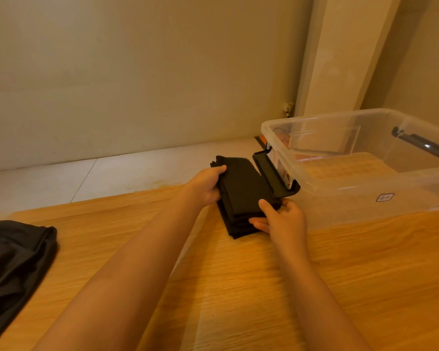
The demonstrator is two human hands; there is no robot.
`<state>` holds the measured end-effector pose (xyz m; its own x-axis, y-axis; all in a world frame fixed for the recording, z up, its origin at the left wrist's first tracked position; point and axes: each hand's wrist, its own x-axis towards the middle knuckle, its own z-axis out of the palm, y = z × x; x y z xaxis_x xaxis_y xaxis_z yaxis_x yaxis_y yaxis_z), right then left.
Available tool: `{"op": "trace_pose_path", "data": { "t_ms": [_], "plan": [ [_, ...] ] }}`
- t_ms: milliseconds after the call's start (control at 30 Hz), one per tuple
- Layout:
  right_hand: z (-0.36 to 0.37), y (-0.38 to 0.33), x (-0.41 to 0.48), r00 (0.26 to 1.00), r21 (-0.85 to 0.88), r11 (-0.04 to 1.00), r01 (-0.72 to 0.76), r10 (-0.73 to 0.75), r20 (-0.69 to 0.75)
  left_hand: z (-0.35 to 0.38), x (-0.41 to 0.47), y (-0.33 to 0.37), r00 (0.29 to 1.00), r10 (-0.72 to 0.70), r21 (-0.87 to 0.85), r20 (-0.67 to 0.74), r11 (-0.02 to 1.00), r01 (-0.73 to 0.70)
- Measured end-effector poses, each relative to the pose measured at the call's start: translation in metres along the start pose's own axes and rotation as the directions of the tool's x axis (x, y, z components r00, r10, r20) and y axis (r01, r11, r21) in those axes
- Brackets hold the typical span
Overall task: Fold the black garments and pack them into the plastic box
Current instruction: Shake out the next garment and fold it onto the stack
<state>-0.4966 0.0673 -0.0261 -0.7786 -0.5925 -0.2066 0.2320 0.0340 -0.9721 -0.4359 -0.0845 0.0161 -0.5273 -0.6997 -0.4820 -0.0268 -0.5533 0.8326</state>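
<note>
The left hand (207, 186) grips the left long edge of a folded stack of black fabric (241, 184), thumb laid flat on top and the other fingers tucked out of sight beneath. The right hand (282, 219) pinches the stack's near right corner, thumb pressed on the top layer and fingers curled under the near end. Both forearms reach in from the bottom of the view. The folded stack is a narrow oblong of several layers, its long axis running away from the person. It is held just beside the left end of the box. Whether its near end touches the table cannot be told.

A clear rectangular plastic storage box (340, 183) stands open-topped on the light wooden table (238, 287), to the right of the stack. A black plastic latch handle (274, 174) hangs open from its left end wall, touching or nearly touching the folded fabric. A dark grey handle (422, 146) sits at the far right rim. Through the clear base the table's wood grain shows. A printed label with orange patches shows through the left end wall, and whether it lies inside or outside cannot be told.

At the table's left edge, well apart from the hands, lies a crumpled unfolded black garment (13, 262). Beyond the table are a pale tiled floor (112, 173) and a beige wall (137, 72).
</note>
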Motion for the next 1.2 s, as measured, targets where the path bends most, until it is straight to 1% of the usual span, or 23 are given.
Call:
{"op": "trace_pose_path", "data": {
  "t_ms": [100,233,367,467,567,667,733,833,900,967,1000,1033,1100,1133,1167,1200],
  "plan": [
    [0.0,0.002,0.001,1.0,-0.092,0.996,0.018,-0.02,-0.018,-0.002,0.004,-0.008,0.999,-0.028,0.017,-0.031,0.999,0.028],
    [0.0,0.004,0.003,0.997,-0.192,0.98,0.055,-0.063,-0.038,-0.003,0.006,-0.008,0.999,-0.021,0.036,-0.036,0.999,0.022],
    [-0.001,0.004,0.003,0.997,-0.202,0.978,0.058,-0.068,-0.047,-0.003,0.007,-0.006,1.0,-0.012,0.055,-0.018,0.998,0.013],
    [-0.001,0.003,0.002,0.997,-0.207,0.977,0.051,-0.063,-0.052,-0.008,0.012,-0.006,0.999,0.035,0.089,-0.025,0.995,-0.032],
    [-0.004,0.002,-0.002,0.995,-0.226,0.972,0.068,-0.081,-0.051,-0.013,0.015,-0.006,0.994,0.106,0.185,-0.006,0.977,-0.103],
    [-0.006,0.002,-0.006,0.99,-0.336,0.935,0.115,-0.137,-0.044,-0.012,0.018,-0.004,0.986,0.164,0.298,0.022,0.941,-0.163],
    [-0.007,0.003,-0.009,0.983,-0.394,0.908,0.143,-0.177,-0.052,-0.011,0.019,-0.002,0.977,0.213,0.391,0.028,0.897,-0.207],
    [-0.008,0.004,-0.011,0.967,-0.482,0.858,0.18,-0.243,-0.071,-0.01,0.021,-0.002,0.952,0.305,0.547,-0.007,0.798,-0.252],
    [-0.008,0.003,-0.013,0.954,-0.588,0.782,0.204,-0.293,-0.06,-0.01,0.018,-0.005,0.932,0.361,0.632,-0.029,0.729,-0.263],
    [-0.011,0.001,-0.017,0.946,-0.698,0.685,0.212,-0.323,-0.03,-0.013,0.016,-0.008,0.885,0.465,0.73,-0.017,0.611,-0.306],
    [-0.015,0.0,-0.021,0.941,-0.741,0.637,0.214,-0.339,-0.02,-0.014,0.014,-0.009,0.842,0.54,0.781,0.009,0.522,-0.343],
    [-0.018,-0.002,-0.026,0.933,-0.77,0.597,0.226,-0.36,-0.005,-0.016,0.011,-0.009,0.783,0.62,0.824,0.056,0.414,-0.387],
    [-0.019,-0.007,-0.036,0.886,-0.767,0.549,0.332,-0.46,0.054,-0.014,0.004,-0.009,0.65,0.733,0.856,0.201,0.191,-0.48],
    [-0.017,-0.007,-0.04,0.837,-0.746,0.517,0.42,-0.539,0.098,-0.01,0.001,-0.009,0.599,0.748,0.848,0.287,0.093,-0.522],
    [-0.012,-0.007,-0.042,0.776,-0.731,0.459,0.505,-0.611,0.153,-0.004,-0.002,-0.009,0.566,0.735,0.833,0.373,0.004,-0.554],
    [-0.006,-0.005,-0.04,0.711,-0.725,0.382,0.573,-0.672,0.208,0.001,-0.002,-0.011,0.55,0.703,0.817,0.451,-0.077,-0.572]
  ]
}}
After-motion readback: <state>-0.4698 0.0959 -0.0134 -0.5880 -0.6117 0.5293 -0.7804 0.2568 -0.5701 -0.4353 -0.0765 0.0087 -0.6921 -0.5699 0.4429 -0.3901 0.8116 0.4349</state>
